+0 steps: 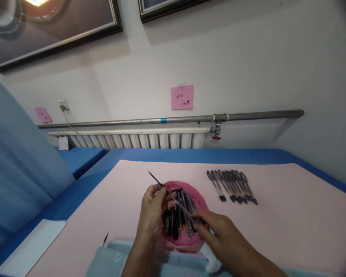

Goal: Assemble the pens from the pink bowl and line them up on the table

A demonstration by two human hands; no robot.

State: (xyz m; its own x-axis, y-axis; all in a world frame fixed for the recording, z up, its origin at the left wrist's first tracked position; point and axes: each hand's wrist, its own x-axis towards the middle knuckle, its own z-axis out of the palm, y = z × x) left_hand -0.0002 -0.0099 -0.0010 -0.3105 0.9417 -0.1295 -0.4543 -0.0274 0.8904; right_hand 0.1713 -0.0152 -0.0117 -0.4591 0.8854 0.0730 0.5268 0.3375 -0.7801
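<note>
My left hand [151,206] pinches a dark, thin pen refill [155,177], whose pointed tip sticks out up and to the left. My right hand [216,231] is closed on the lower end of a clear pen barrel [181,206]. Barrel and refill lie along one slanting line; how far one sits inside the other cannot be made out. Both hands are above a pink basket [201,196] holding several black pen parts [173,220] and clear tubes. To the right, several black-capped pens [232,186] lie side by side in a row.
Pink paper [291,204] covers the blue bed-like table [190,155]. Light blue cloth [106,261] lies along the near edge, with another pen tip [105,239] beside it. White sheets [31,246] and a blue curtain [20,169] are at left; a radiator [150,140] stands behind.
</note>
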